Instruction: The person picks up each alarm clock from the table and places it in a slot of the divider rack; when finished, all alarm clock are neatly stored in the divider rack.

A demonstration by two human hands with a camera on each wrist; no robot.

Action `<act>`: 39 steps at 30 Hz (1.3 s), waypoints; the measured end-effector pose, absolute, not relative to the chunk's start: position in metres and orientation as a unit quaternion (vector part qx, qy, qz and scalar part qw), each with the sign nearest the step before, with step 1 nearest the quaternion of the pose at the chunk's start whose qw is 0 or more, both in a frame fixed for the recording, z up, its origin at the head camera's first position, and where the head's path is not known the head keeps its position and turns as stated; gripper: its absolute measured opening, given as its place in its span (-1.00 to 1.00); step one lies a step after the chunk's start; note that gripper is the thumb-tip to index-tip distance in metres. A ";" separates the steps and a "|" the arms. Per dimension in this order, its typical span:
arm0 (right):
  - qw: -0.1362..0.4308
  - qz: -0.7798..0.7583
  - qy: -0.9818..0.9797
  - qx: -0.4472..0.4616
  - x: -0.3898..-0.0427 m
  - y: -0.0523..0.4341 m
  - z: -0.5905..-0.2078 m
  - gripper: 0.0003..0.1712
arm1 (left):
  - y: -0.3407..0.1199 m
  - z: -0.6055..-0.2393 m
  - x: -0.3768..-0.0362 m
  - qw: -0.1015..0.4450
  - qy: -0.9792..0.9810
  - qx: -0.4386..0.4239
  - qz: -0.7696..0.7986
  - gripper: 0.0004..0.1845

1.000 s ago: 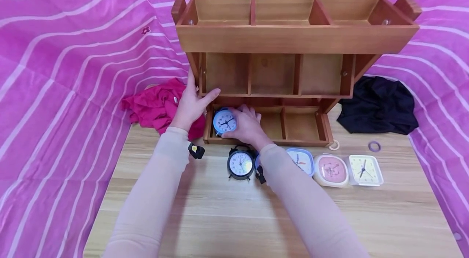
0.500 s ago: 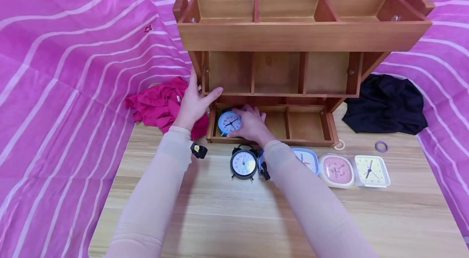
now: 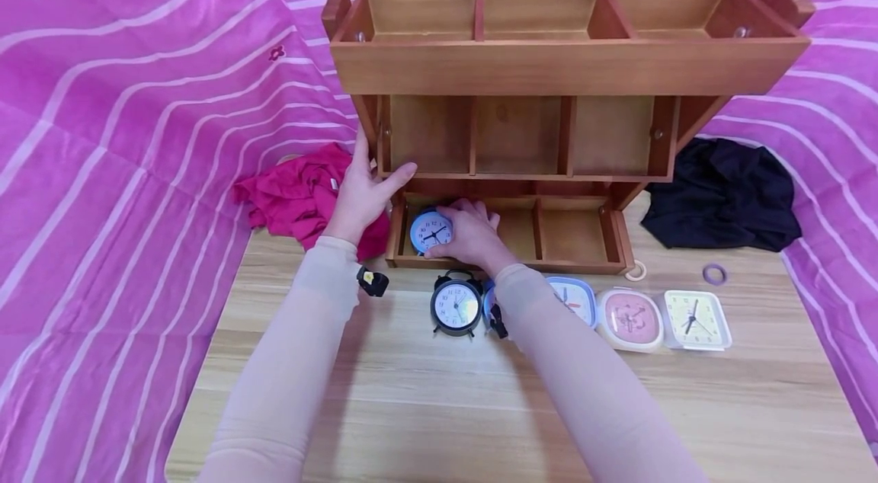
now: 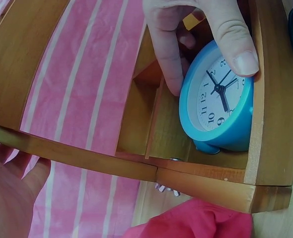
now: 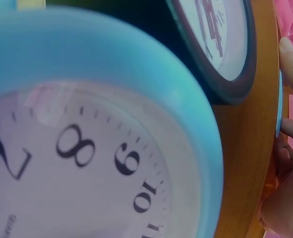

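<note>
A light-blue round alarm clock (image 3: 430, 232) stands in the left compartment of the lowest tier of a wooden three-tier rack (image 3: 569, 70). My right hand (image 3: 473, 235) holds it: in the left wrist view the thumb (image 4: 238, 49) lies over the face's edge and a finger reaches down the other side. My left hand (image 3: 359, 197) braces the rack's left side, its fingers behind the wood and its thumb stretched out in front. In the left wrist view, those fingertips are hidden by a wooden strip (image 4: 87, 157).
In front of the rack stand a black twin-bell clock (image 3: 456, 306), a blue clock (image 5: 201, 163) partly under my right wrist, a blue-rimmed square clock (image 3: 576, 299), a pink clock (image 3: 629, 319) and a white square clock (image 3: 696, 320). Pink cloth (image 3: 302, 193), black cloth (image 3: 720, 193) and two rings lie around.
The blue alarm clock has shifted slightly within its compartment, with my right hand still on it. My left hand keeps its place on the rack. The head view has shifted a little.
</note>
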State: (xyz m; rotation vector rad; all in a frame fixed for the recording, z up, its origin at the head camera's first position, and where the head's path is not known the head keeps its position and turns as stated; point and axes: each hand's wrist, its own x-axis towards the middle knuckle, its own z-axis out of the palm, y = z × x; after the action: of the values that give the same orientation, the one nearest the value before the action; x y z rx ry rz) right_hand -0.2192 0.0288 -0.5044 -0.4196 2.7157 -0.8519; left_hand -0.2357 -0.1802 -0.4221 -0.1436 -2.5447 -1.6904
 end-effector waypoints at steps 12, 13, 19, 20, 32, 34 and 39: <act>0.109 -0.308 0.932 -0.158 -0.212 0.040 -0.510 0.20 | -0.175 -0.423 -0.234 0.027 -0.840 -0.045 -0.539 0.13; 0.104 -0.314 0.930 -0.164 -0.211 0.041 -0.510 0.22 | -0.175 -0.424 -0.234 0.026 -0.840 -0.045 -0.540 0.13; 0.081 -0.332 0.919 -0.195 -0.200 0.047 -0.508 0.26 | -0.177 -0.426 -0.232 0.029 -0.841 -0.045 -0.538 0.13; 0.078 -0.334 0.918 -0.200 -0.197 0.048 -0.507 0.26 | -0.177 -0.426 -0.232 0.031 -0.842 -0.046 -0.537 0.14; 0.073 -0.352 0.904 -0.231 -0.161 0.062 -0.481 0.28 | -0.185 -0.425 -0.230 0.050 -0.842 -0.053 -0.534 0.13; 0.072 -0.355 0.905 -0.222 -0.153 0.069 -0.478 0.27 | -0.184 -0.423 -0.230 0.050 -0.838 -0.054 -0.540 0.13; 0.057 -0.354 0.911 -0.206 -0.131 0.084 -0.475 0.20 | -0.183 -0.420 -0.230 0.045 -0.835 -0.052 -0.545 0.15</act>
State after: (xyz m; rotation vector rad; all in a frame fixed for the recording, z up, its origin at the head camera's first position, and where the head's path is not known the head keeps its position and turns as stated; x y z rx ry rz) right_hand -0.1311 0.0836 -0.4750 -0.6236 2.7619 -1.0726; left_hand -0.2305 -0.1828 -0.4197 -0.1599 -2.5522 -1.6660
